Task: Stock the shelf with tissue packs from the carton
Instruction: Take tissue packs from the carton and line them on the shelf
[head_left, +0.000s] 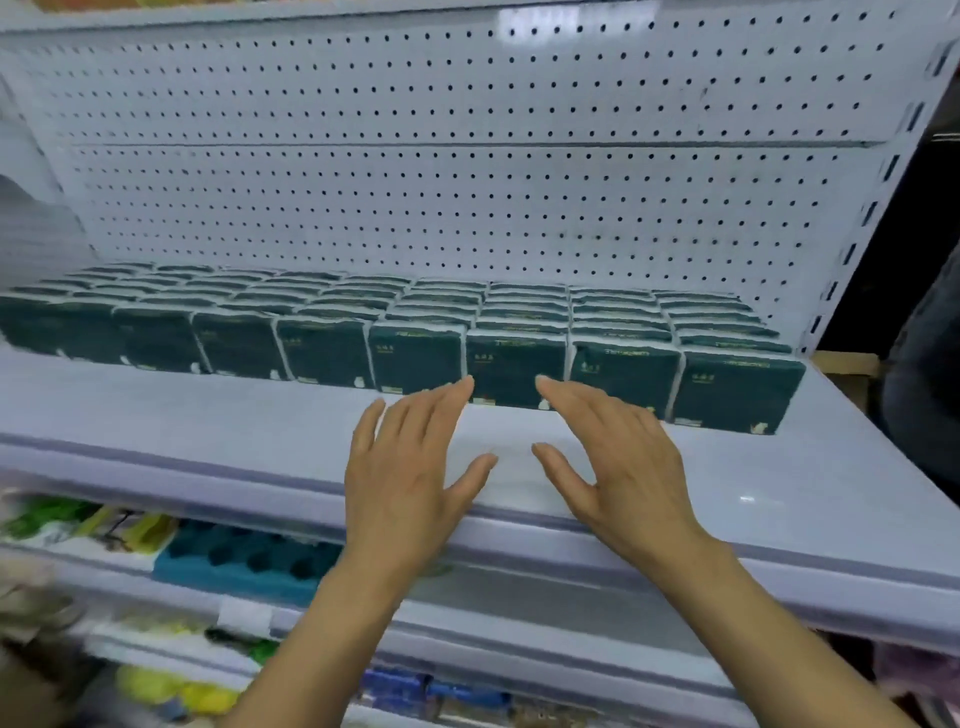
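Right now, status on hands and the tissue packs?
Left hand and right hand open, empty, at front row of tissue packs. Shelf front strip bare. Carton not in view.

White shelf (208, 415), pegboard back (467, 156). Dark green tissue packs (514, 369) upright in tight rows, approx nine across, several deep, filling rear half right up to pegboard. Front strip bare, glossy. Rightmost pack near shelf's right end. Lower shelves (519, 587) beneath w/ mixed goods, blurred.

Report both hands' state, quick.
Left hand: open, fingers straight, holding nothing.
Right hand: open, fingers straight, holding nothing.
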